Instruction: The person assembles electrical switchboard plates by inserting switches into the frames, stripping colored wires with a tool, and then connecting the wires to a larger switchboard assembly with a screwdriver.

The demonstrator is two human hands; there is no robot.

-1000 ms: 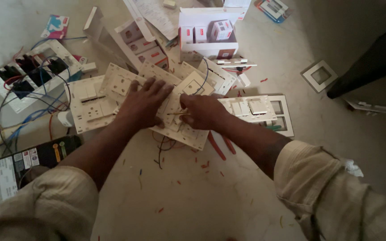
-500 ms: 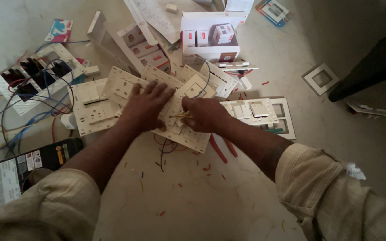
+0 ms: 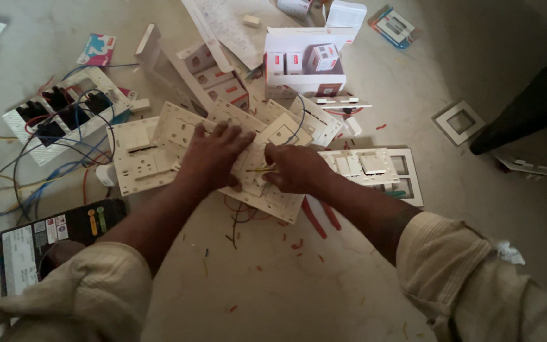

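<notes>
A white switch plate (image 3: 272, 197) lies tilted on the floor among other plates. My left hand (image 3: 213, 155) presses flat on its left part, fingers spread. My right hand (image 3: 295, 168) is closed around a thin yellowish tool (image 3: 257, 169) whose tip points left toward the left hand, over the middle of the plate. Thin wires (image 3: 238, 218) stick out from under the plate's near edge. Both forearms reach in from the bottom, in rolled pale sleeves.
More white switch plates (image 3: 140, 155) (image 3: 365, 164) flank it. An open frame with black modules and blue and red wires (image 3: 58, 117) lies left. Red plier handles (image 3: 316, 218) lie under my right forearm. A small open box (image 3: 305, 60), a dark meter (image 3: 52, 237) and wire scraps surround.
Both hands stay on the same plate; the right hand with the tool has shifted slightly. Nothing has been picked up or let go.
</notes>
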